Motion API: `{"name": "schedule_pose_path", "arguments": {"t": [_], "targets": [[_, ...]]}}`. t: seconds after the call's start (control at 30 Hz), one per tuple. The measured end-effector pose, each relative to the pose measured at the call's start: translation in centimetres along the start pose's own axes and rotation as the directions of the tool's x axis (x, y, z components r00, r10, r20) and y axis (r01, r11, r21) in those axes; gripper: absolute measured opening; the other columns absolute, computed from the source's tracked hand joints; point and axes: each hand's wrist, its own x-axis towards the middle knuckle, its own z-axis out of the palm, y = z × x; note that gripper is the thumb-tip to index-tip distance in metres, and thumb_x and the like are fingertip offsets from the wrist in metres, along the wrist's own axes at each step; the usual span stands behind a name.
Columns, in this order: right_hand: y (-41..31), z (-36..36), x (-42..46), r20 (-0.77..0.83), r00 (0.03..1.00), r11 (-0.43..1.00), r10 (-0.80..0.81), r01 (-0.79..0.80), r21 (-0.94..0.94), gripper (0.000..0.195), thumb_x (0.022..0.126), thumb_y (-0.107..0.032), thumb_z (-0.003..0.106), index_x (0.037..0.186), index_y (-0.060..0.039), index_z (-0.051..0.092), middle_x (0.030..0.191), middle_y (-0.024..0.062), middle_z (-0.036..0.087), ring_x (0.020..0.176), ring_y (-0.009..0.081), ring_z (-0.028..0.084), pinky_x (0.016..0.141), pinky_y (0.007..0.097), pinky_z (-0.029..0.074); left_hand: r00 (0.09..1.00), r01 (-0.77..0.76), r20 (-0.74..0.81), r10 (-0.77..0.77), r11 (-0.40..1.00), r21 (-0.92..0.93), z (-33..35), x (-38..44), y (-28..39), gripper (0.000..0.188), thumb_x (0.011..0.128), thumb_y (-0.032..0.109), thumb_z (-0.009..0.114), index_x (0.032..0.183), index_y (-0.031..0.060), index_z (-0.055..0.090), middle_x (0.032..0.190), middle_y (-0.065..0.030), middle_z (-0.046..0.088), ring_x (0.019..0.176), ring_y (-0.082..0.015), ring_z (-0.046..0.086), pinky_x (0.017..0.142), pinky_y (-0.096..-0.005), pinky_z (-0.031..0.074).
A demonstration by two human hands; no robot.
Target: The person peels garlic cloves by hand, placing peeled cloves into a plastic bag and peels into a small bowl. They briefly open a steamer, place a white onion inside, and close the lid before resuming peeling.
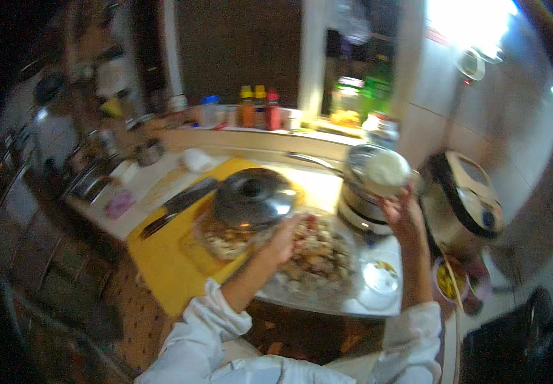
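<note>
My left hand (pixel 286 240) grips the near right rim of a shiny metal pot lid (pixel 242 204), its dark knob facing up. The lid covers part of a clear bowl of chopped pale food (pixel 226 242) on a yellow cutting board (pixel 161 273). My right hand (pixel 398 206) holds a blurred, white, round bowl-like thing (pixel 386 170) over a metal saucepan (pixel 355 192), whose handle points left. Between my forearms, a heap of chopped, mixed food (pixel 322 254) sits in a clear container or bag; blur hides which. A dark-handled knife (pixel 187 197) lies across the board.
Right of the saucepan stands a beige rice cooker (pixel 466 197). A small white dish (pixel 379 281) lies near the counter's front edge. Bottles with coloured caps (pixel 259 108) line the sill. Below the rice cooker is a bowl of yellow pieces (pixel 446 281). A pink cloth-like item (pixel 119 204) lies left.
</note>
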Motion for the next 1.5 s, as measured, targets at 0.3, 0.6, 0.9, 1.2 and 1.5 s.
{"name": "schedule_pose_path", "arguments": {"t": [0.3, 0.6, 0.9, 1.2, 1.5], "targets": [[3.5, 0.9, -3.9, 0.048, 0.995, 0.996, 0.083, -0.085, 0.038, 0.074, 0.093, -0.062, 0.053, 0.147, -0.0156, 0.035, 0.144, 0.0143, 0.046, 0.127, 0.0286, 0.052, 0.098, 0.0391, 0.053, 0.977, -0.091, 0.193, 0.094, 0.995, -0.028, -1.2, -3.7, 0.3, 0.021, 0.099, 0.025, 0.060, 0.107, 0.0067, 0.065, 0.066, 0.0075, 0.051, 0.051, -0.0019, 0.043, 0.043, -0.0176, 0.033], [7.0, 3.5, -5.7, 0.052, 0.941, 0.889, 0.334, -0.333, 0.314, 0.074, 0.092, -0.070, 0.045, 0.144, -0.0171, 0.041, 0.136, 0.0080, 0.056, 0.117, 0.0249, 0.057, 0.098, 0.0370, 0.050, 0.962, -0.165, 0.252, 0.104, 0.959, 0.232, -2.0, -5.6, 2.4, 0.032, 0.094, 0.037, 0.067, 0.107, 0.0081, 0.068, 0.070, 0.0085, 0.054, 0.055, -0.0008, 0.047, 0.045, -0.0181, 0.033], [9.3, 8.1, -7.8, -0.182, 0.919, 0.936, 0.351, -0.339, 0.094, 0.079, 0.091, -0.076, 0.038, 0.137, -0.0129, 0.048, 0.112, 0.0058, 0.063, 0.086, 0.0175, 0.060, 0.068, 0.0282, 0.053, 0.865, -0.489, 0.290, 0.410, 0.818, 0.302, -2.2, -5.2, 1.1, 0.061, 0.080, 0.019, 0.083, 0.130, 0.0051, 0.052, 0.083, 0.0035, 0.059, 0.073, -0.0043, 0.055, 0.060, -0.0212, 0.047], [9.1, 7.2, -9.2, 0.020, 0.922, 0.923, 0.386, -0.386, 0.001, 0.090, 0.086, -0.085, 0.030, 0.147, -0.0187, 0.038, 0.127, 0.0069, 0.061, 0.095, 0.0217, 0.066, 0.059, 0.0290, 0.050, 0.879, -0.407, 0.317, 0.356, 0.906, 0.112, -0.1, -6.6, -0.1, 0.075, 0.081, 0.005, 0.080, 0.143, 0.0125, 0.037, 0.083, 0.0015, 0.056, 0.075, -0.0073, 0.056, 0.065, -0.0250, 0.049], [8.8, 9.2, -10.7, 0.041, 0.915, 0.907, 0.402, -0.392, -0.153, 0.101, 0.085, -0.086, 0.020, 0.146, -0.0073, 0.036, 0.111, 0.0163, 0.067, 0.079, 0.0231, 0.067, 0.060, 0.0304, 0.051, 0.869, -0.432, 0.292, 0.400, 0.900, 0.054, -1.5, -6.9, -2.1, 0.082, 0.084, 0.008, 0.076, 0.151, 0.0159, 0.029, 0.106, -0.0055, 0.068, 0.079, -0.0087, 0.059, 0.064, -0.0260, 0.047]]}}
